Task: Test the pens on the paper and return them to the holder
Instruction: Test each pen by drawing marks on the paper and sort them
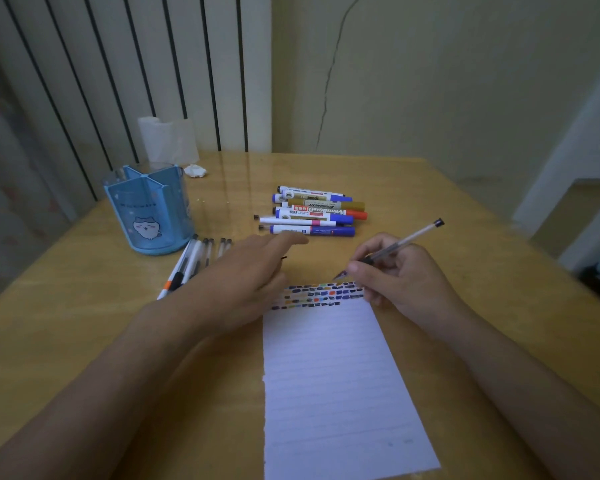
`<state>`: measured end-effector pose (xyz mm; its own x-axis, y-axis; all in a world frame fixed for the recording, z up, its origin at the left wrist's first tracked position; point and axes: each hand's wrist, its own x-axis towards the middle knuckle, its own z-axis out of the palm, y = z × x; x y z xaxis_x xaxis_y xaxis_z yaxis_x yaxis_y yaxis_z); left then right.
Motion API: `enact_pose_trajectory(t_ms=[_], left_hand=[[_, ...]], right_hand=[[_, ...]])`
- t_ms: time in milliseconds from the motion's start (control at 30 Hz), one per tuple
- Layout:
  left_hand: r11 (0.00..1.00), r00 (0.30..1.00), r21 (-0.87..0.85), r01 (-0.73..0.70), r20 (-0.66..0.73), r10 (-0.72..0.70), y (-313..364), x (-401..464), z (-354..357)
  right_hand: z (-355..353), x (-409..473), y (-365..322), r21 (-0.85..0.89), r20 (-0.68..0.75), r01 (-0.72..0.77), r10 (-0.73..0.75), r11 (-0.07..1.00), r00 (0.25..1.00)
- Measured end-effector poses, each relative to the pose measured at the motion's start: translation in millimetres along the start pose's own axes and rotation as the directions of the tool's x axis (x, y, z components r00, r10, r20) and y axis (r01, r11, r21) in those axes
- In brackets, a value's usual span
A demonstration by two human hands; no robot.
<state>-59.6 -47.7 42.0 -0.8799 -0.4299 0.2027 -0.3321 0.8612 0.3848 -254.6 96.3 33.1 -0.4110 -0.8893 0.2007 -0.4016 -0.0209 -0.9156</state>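
A lined sheet of paper (pixel 329 382) lies in front of me, with rows of coloured test marks along its top edge. My right hand (pixel 400 275) grips a clear gel pen (pixel 407 239), tip down at the paper's top edge. With straight fingers, my left hand (pixel 246 271) lies flat over the paper's top left corner. The blue pen holder (pixel 151 209) with a cartoon face stands at the left and looks empty. Several thin pens (pixel 191 263) lie beside it. A pile of markers (pixel 314 211) lies behind the paper.
The wooden table (pixel 430 188) stands against a wall and a radiator. A tissue roll (pixel 168 140) and a crumpled tissue (pixel 195 170) sit at the back left. Two small dark caps (pixel 257 221) lie left of the markers.
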Motion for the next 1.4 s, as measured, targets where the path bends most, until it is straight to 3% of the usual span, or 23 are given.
enact_pose_trajectory(t_ms=[200,433,600,700,1000,1400], left_hand=[[0.993,0.999,0.112,0.049,-0.002,-0.049,-1.5,6.4,3.0],[0.995,0.993,0.095,-0.016,-0.112,0.027,4.2,4.1,-3.3],[0.999,0.988,0.008,0.053,-0.144,-0.052,7.3,2.9,-6.2],[1.0,0.989,0.022,0.014,-0.149,-0.01,3.1,1.8,-6.0],[0.999,0.998,-0.023,0.036,-0.046,-0.037,4.9,1.9,-2.5],[0.998,0.998,-0.068,0.014,-0.052,-0.018,4.6,2.8,2.0]], right_hand=[[1.9,3.0,-4.6,0.109,-0.036,-0.087,0.092,0.99,0.995],[-0.1,-0.5,-5.1,0.092,-0.036,-0.042,0.045,0.995,0.998],[1.0,0.1,-12.2,0.197,-0.031,-0.118,0.127,0.973,0.991],[1.1,-0.2,-15.1,0.252,-0.026,-0.124,0.135,0.96,0.99],[0.5,-2.1,-13.2,0.277,-0.015,-0.09,0.098,0.957,0.995],[3.3,-4.9,-13.9,0.233,0.031,-0.102,0.098,0.967,0.995]])
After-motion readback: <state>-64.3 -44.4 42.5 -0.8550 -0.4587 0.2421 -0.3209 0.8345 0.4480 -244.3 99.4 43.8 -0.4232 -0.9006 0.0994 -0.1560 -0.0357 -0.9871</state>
